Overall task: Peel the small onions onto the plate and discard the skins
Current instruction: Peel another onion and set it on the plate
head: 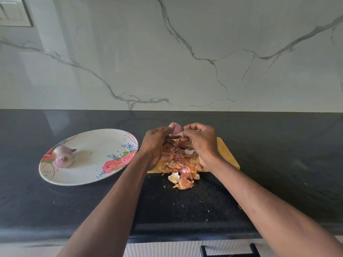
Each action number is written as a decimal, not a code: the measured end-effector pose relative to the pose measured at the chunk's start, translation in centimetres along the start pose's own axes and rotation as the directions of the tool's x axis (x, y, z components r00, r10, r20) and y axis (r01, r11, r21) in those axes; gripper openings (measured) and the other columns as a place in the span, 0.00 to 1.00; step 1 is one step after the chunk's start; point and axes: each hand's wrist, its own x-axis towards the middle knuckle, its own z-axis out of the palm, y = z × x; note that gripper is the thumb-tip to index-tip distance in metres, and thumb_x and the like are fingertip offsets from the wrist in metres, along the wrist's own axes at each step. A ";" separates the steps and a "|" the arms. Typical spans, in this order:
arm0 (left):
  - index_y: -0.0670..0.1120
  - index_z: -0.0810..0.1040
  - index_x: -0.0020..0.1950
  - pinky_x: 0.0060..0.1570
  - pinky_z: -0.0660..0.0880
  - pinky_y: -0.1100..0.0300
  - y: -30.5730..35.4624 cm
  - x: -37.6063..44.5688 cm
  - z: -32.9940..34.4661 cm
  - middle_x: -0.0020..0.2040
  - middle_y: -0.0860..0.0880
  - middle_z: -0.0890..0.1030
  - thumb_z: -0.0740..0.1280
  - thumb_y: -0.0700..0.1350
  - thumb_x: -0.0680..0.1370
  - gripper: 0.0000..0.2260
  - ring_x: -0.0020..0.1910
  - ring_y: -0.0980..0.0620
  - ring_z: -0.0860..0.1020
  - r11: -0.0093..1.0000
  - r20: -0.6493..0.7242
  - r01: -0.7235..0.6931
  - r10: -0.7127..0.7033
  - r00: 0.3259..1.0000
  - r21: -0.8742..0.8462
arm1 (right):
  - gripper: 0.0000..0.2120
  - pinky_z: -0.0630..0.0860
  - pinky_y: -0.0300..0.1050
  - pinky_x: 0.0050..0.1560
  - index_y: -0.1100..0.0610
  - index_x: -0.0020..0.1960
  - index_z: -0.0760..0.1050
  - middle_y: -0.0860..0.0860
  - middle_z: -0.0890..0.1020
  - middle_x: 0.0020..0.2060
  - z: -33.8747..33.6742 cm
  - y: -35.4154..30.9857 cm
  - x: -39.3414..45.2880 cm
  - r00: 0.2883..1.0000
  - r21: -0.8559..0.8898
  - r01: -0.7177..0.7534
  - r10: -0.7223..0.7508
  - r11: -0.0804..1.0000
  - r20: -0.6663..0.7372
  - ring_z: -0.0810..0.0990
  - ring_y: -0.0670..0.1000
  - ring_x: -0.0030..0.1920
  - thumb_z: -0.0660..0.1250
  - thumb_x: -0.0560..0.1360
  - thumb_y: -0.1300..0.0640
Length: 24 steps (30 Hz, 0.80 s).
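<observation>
Left hand (157,143) and right hand (199,141) grip onion (176,129) above skins (178,162)

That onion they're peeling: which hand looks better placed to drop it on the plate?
Probably the left hand. It grips the onion already, and the plate lies on its side. The right hand pinches the loose skin and would have to cross over.

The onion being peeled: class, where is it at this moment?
In the head view, the onion sits centre frame, held between the left hand and right hand, above the skins on the wooden board, right of the plate.
</observation>
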 end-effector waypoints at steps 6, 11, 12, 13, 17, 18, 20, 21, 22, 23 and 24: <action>0.36 0.80 0.55 0.32 0.71 0.57 -0.2 0.1 0.1 0.36 0.43 0.79 0.66 0.46 0.82 0.12 0.30 0.50 0.76 1.000 -0.020 0.016 -0.016 1.000 0.012 | 0.03 0.79 0.40 0.32 0.63 0.43 0.82 0.52 0.84 0.32 -0.1 -0.1 0.1 1.000 0.011 0.001 -0.001 1.000 0.006 0.83 0.49 0.31 0.72 0.72 0.69; 0.34 0.78 0.57 0.28 0.71 0.61 0.0 0.4 -0.2 0.38 0.43 0.79 0.65 0.46 0.83 0.14 0.31 0.51 0.76 0.994 0.019 0.081 -0.080 0.997 -0.075 | 0.03 0.81 0.41 0.35 0.65 0.45 0.83 0.54 0.84 0.33 -0.2 -0.1 0.4 0.998 0.069 -0.056 0.054 0.996 0.032 0.83 0.49 0.31 0.72 0.72 0.70; 0.35 0.78 0.56 0.28 0.72 0.62 0.0 0.4 -0.1 0.38 0.42 0.79 0.64 0.46 0.83 0.14 0.31 0.51 0.76 0.991 0.038 0.094 -0.090 0.995 -0.100 | 0.04 0.81 0.43 0.36 0.65 0.45 0.82 0.55 0.84 0.33 -0.2 -0.1 0.4 0.996 0.103 -0.084 0.080 0.991 0.039 0.82 0.49 0.31 0.72 0.71 0.70; 0.36 0.78 0.55 0.28 0.72 0.62 0.1 0.3 -0.1 0.38 0.42 0.79 0.64 0.47 0.83 0.14 0.31 0.51 0.76 0.987 0.055 0.104 -0.098 0.994 -0.123 | 0.04 0.81 0.45 0.38 0.65 0.45 0.82 0.55 0.84 0.33 -0.2 -0.1 0.4 0.993 0.142 -0.114 0.108 0.983 0.050 0.82 0.50 0.31 0.71 0.71 0.71; 0.36 0.78 0.55 0.29 0.74 0.63 0.3 0.3 -0.1 0.38 0.43 0.81 0.62 0.47 0.84 0.14 0.32 0.51 0.77 0.975 0.073 0.122 -0.110 0.991 -0.186 | 0.05 0.81 0.48 0.41 0.63 0.42 0.82 0.55 0.84 0.33 -0.2 0.1 0.4 0.980 0.227 -0.189 0.167 0.955 0.110 0.81 0.51 0.31 0.71 0.71 0.71; 0.35 0.77 0.57 0.30 0.75 0.63 0.3 0.3 -0.2 0.39 0.42 0.81 0.62 0.47 0.84 0.15 0.33 0.51 0.78 0.972 0.066 0.124 -0.112 0.991 -0.201 | 0.04 0.81 0.48 0.41 0.63 0.41 0.82 0.54 0.84 0.33 -0.2 0.2 0.5 0.981 0.224 -0.185 0.164 0.957 0.107 0.81 0.51 0.30 0.71 0.71 0.71; 0.34 0.76 0.60 0.30 0.75 0.62 0.3 0.6 -0.5 0.41 0.40 0.81 0.62 0.47 0.84 0.15 0.34 0.50 0.78 0.963 0.045 0.117 -0.109 0.993 -0.243 | 0.04 0.79 0.44 0.37 0.63 0.39 0.82 0.54 0.83 0.32 -0.2 0.2 0.6 0.992 0.124 -0.110 0.102 0.986 0.075 0.81 0.50 0.29 0.70 0.72 0.68; 0.35 0.76 0.60 0.31 0.75 0.61 0.2 0.7 -0.7 0.42 0.39 0.81 0.63 0.46 0.84 0.15 0.34 0.49 0.78 0.959 0.034 0.111 -0.106 0.994 -0.262 | 0.05 0.77 0.40 0.34 0.62 0.38 0.83 0.54 0.83 0.32 -0.2 0.1 0.5 0.997 0.024 -0.049 0.047 0.999 0.066 0.81 0.49 0.29 0.70 0.72 0.66; 0.35 0.77 0.60 0.31 0.75 0.61 0.2 0.9 -0.8 0.42 0.39 0.81 0.63 0.45 0.83 0.14 0.35 0.49 0.78 0.955 0.025 0.106 -0.103 0.994 -0.277 | 0.07 0.74 0.38 0.31 0.62 0.38 0.83 0.53 0.83 0.31 -0.1 0.1 0.4 0.998 -0.076 0.012 -0.006 0.997 0.070 0.80 0.48 0.28 0.70 0.73 0.63; 0.36 0.78 0.59 0.32 0.76 0.61 0.3 0.9 -0.9 0.43 0.39 0.81 0.63 0.44 0.83 0.12 0.35 0.49 0.78 0.953 0.021 0.103 -0.101 0.995 -0.285 | 0.09 0.72 0.37 0.28 0.63 0.37 0.83 0.52 0.82 0.29 -0.1 0.2 0.4 0.995 -0.165 0.072 -0.058 0.984 0.083 0.78 0.48 0.27 0.70 0.74 0.60; 0.36 0.78 0.59 0.34 0.76 0.61 0.3 1.0 -1.0 0.43 0.40 0.82 0.63 0.43 0.83 0.12 0.36 0.49 0.78 0.953 0.023 0.100 -0.097 0.995 -0.287 | 0.12 0.71 0.38 0.26 0.63 0.36 0.82 0.52 0.81 0.27 -0.1 0.4 0.3 0.988 -0.235 0.136 -0.114 0.962 0.108 0.78 0.49 0.27 0.70 0.75 0.57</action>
